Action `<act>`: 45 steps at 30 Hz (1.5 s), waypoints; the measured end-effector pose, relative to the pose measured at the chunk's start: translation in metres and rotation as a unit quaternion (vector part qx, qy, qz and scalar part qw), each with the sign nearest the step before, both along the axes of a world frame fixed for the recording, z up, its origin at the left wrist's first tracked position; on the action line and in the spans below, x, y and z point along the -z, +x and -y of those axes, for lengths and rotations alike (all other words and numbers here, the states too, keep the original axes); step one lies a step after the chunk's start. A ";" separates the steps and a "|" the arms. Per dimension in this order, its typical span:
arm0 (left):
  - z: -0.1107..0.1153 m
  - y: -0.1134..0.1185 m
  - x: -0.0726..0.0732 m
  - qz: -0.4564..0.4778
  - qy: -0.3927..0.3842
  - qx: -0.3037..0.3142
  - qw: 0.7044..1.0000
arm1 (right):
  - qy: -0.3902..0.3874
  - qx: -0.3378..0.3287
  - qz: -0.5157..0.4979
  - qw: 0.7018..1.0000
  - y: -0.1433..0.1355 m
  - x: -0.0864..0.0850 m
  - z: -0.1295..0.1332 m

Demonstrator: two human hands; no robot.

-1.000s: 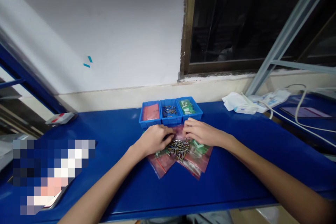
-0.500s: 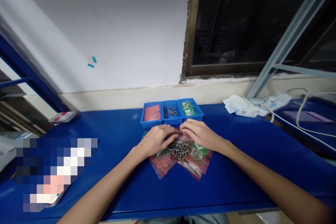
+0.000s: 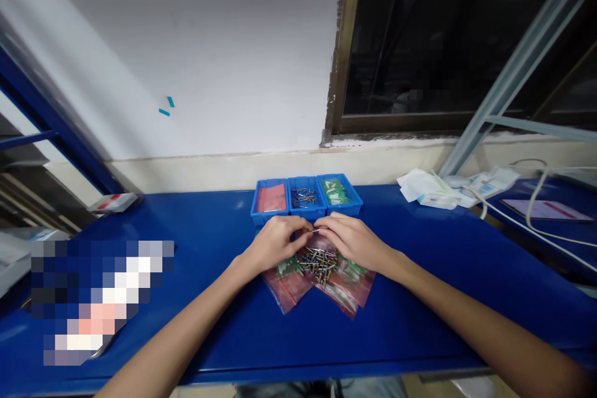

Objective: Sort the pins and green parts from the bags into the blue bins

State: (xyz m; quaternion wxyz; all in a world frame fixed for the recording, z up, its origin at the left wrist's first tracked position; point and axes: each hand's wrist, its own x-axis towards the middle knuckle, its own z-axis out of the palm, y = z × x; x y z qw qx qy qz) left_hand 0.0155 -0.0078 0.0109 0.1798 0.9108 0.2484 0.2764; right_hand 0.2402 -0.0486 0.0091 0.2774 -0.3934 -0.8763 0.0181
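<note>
My left hand and my right hand meet above the middle of the desk, fingertips pinched together. A thin, shiny screw-like metal piece spans the gap between them, with both hands gripping it; its exact kind is too small to make out. Just below lies a pile of similar small metal pieces, silver with some brassy ones. Under and around that pile are pinkish-red zip bags and small packs with green contents, partly covered by my hands.
Three joined blue bins stand behind my hands: one with pink bags, one with loose metal pieces, one with green-and-white packs. White packaging and a cable lie right. A blurred-out object lies left.
My fingertips have come closer together, and the thin metal piece now shows between them. The view has shifted slightly; the bins and bags stay in place.
</note>
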 end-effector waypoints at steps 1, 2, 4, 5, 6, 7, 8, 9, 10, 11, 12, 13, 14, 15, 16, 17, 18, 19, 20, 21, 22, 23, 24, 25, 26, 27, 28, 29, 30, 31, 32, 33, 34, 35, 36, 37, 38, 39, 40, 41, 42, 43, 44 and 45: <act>0.000 0.000 0.001 0.003 0.007 -0.004 1.000 | 0.003 0.007 0.010 1.000 0.000 0.000 0.000; -0.001 0.000 0.001 0.007 0.014 -0.008 1.000 | 0.006 0.010 0.020 1.000 0.000 -0.001 0.000; 0.000 0.000 0.001 0.011 0.027 -0.014 0.999 | 0.008 0.016 0.030 0.999 0.000 -0.002 0.001; 0.000 0.000 0.002 0.014 0.032 -0.013 0.999 | 0.006 0.021 0.029 0.999 0.000 -0.003 0.001; 0.000 0.000 0.002 0.017 0.036 -0.010 0.999 | 0.002 0.026 0.026 0.999 0.000 -0.003 0.001; 0.001 0.001 0.002 0.021 0.043 -0.006 0.999 | -0.006 0.031 0.021 0.999 0.000 -0.003 0.002; 0.001 0.001 0.003 0.026 0.053 -0.002 0.998 | -0.015 0.036 0.013 0.999 -0.001 -0.003 0.002; 0.001 0.001 0.004 0.031 0.071 -0.004 0.997 | -0.026 0.039 0.003 0.999 -0.002 -0.003 0.003; 0.001 0.001 0.004 0.032 0.099 -0.012 0.995 | -0.039 0.041 -0.010 0.998 -0.003 -0.003 0.003; 0.001 0.000 0.005 0.028 0.134 -0.022 0.990 | -0.052 0.043 -0.026 0.997 -0.004 -0.002 0.003; 0.001 0.000 0.005 0.020 0.172 -0.033 0.984 | -0.065 0.045 -0.044 0.996 -0.006 -0.002 0.004; 0.001 0.000 0.005 0.010 0.207 -0.041 0.977 | -0.077 0.045 -0.062 0.994 -0.008 -0.001 0.004; 0.001 0.000 0.005 -0.001 0.233 -0.045 0.972 | -0.085 0.043 -0.078 0.992 -0.009 -0.001 0.005; 0.002 0.000 0.004 -0.009 0.248 -0.044 0.968 | -0.091 0.041 -0.090 0.991 -0.011 -0.001 0.006; 0.003 0.000 0.003 -0.012 0.253 -0.041 0.966 | -0.092 0.040 -0.100 0.990 -0.013 0.000 0.006; 0.003 0.000 0.002 -0.012 0.251 -0.038 0.967 | -0.092 0.038 -0.105 0.989 -0.014 0.000 0.007; 0.004 0.000 0.002 -0.011 0.245 -0.034 0.969 | -0.090 0.038 -0.108 0.989 -0.015 0.000 0.008; 0.004 0.001 0.001 -0.010 0.239 -0.029 0.971 | -0.089 0.037 -0.111 0.989 -0.015 0.000 0.009; 0.004 0.001 0.002 -0.008 0.230 -0.023 0.973 | -0.091 0.036 -0.115 0.989 -0.016 0.000 0.009; 0.003 0.001 0.003 -0.005 0.221 -0.018 0.975 | -0.098 0.032 -0.122 0.987 -0.015 -0.001 0.009; 0.003 0.001 0.004 -0.001 0.210 -0.014 0.978 | -0.109 0.027 -0.132 0.985 -0.015 -0.001 0.009; 0.002 0.001 0.005 0.004 0.198 -0.012 0.980 | -0.123 0.022 -0.145 0.981 -0.014 -0.002 0.009; 0.001 0.001 0.006 0.012 0.185 -0.013 0.982 | -0.138 0.018 -0.159 0.977 -0.013 -0.002 0.008; 0.000 0.001 0.008 0.023 0.173 -0.016 0.985 | -0.151 0.017 -0.172 0.973 -0.012 -0.003 0.007; 0.000 0.001 0.008 0.036 0.159 -0.019 0.986 | -0.158 0.017 -0.185 0.970 -0.011 -0.002 0.006; 0.000 0.002 0.009 0.049 0.146 -0.020 0.988 | -0.158 0.020 -0.197 0.967 -0.011 -0.002 0.005; 0.000 0.002 0.009 0.063 0.132 -0.022 0.989 | -0.153 0.024 -0.208 0.966 -0.011 0.000 0.004; 0.000 0.003 0.009 0.076 0.118 -0.022 0.990 | -0.147 0.026 -0.216 0.965 -0.011 0.001 0.003; 0.001 0.004 0.008 0.087 0.103 -0.022 0.991 | -0.141 0.028 -0.222 0.964 -0.012 0.003 0.002; 0.002 0.005 0.007 0.095 0.087 -0.020 0.991 | -0.139 0.029 -0.226 0.964 -0.013 0.005 0.001; 0.003 0.006 0.006 0.103 0.074 -0.018 0.992 | -0.141 0.028 -0.228 0.963 -0.013 0.007 0.001; 0.004 0.007 0.005 0.109 0.061 -0.017 0.992 | -0.148 0.025 -0.227 0.962 -0.014 0.008 0.001; 0.004 0.007 0.003 0.113 0.050 -0.017 0.992 | -0.157 0.020 -0.227 0.961 -0.014 0.009 0.000; 0.005 0.008 0.002 0.116 0.041 -0.017 0.992 | -0.168 0.014 -0.228 0.959 -0.014 0.009 0.000; 0.006 0.008 0.000 0.119 0.033 -0.020 0.992 | -0.179 0.008 -0.232 0.956 -0.013 0.009 0.000; 0.006 0.009 -0.001 0.121 0.027 -0.022 0.992 | -0.192 0.005 -0.239 0.952 -0.012 0.008 -0.001; 0.007 0.009 -0.002 0.125 0.023 -0.024 0.992 | -0.206 0.003 -0.247 0.947 -0.011 0.007 -0.001; 0.007 0.009 -0.003 0.128 0.021 -0.024 0.991 | -0.218 0.005 -0.255 0.942 -0.010 0.007 -0.002; 0.007 0.009 -0.004 0.130 0.020 -0.023 0.991 | -0.226 0.008 -0.261 0.938 -0.009 0.006 -0.002; 0.007 0.010 -0.004 0.130 0.019 -0.022 0.991 | -0.231 0.012 -0.263 0.937 -0.008 0.005 -0.003; 0.007 0.010 -0.003 0.129 0.021 -0.023 0.991 | -0.231 0.017 -0.261 0.937 -0.007 0.004 -0.003; 0.006 0.010 -0.002 0.131 0.025 -0.028 0.991 | -0.227 0.020 -0.257 0.939 -0.007 0.004 -0.003; 0.006 0.010 0.000 0.135 0.033 -0.036 0.990 | -0.222 0.024 -0.252 0.942 -0.006 0.003 -0.003; 0.005 0.010 0.001 0.140 0.047 -0.045 0.988 | -0.216 0.027 -0.247 0.944 -0.006 0.003 -0.003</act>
